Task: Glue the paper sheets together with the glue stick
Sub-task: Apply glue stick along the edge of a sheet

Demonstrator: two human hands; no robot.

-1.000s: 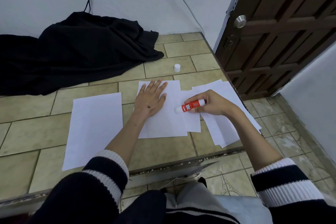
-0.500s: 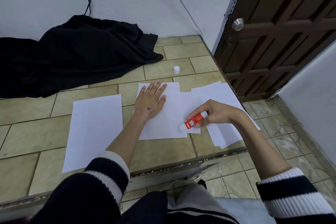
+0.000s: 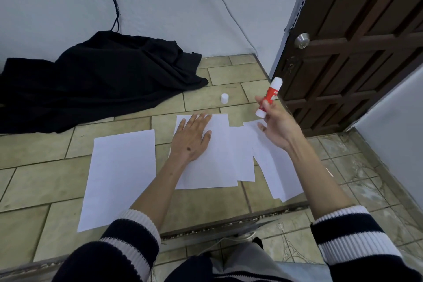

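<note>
My left hand lies flat, fingers spread, on the middle white sheet on the tiled surface. A smaller sheet overlaps that sheet's right edge. My right hand is raised above the papers and pinches a red and white glue stick between thumb and fingertips, its white tip pointing up toward the door. More white sheets lie fanned out under my right forearm. A separate white sheet lies alone to the left. The glue stick's white cap stands on the tiles beyond the papers.
A black cloth is heaped at the back left against the white wall. A dark wooden door with a metal knob stands at the right. The tiled surface ends in a step edge near my knees.
My right hand has lifted the glue stick off the sheet, up and to the right, and turned its tip upward. My left hand stays flat on the middle sheet.
</note>
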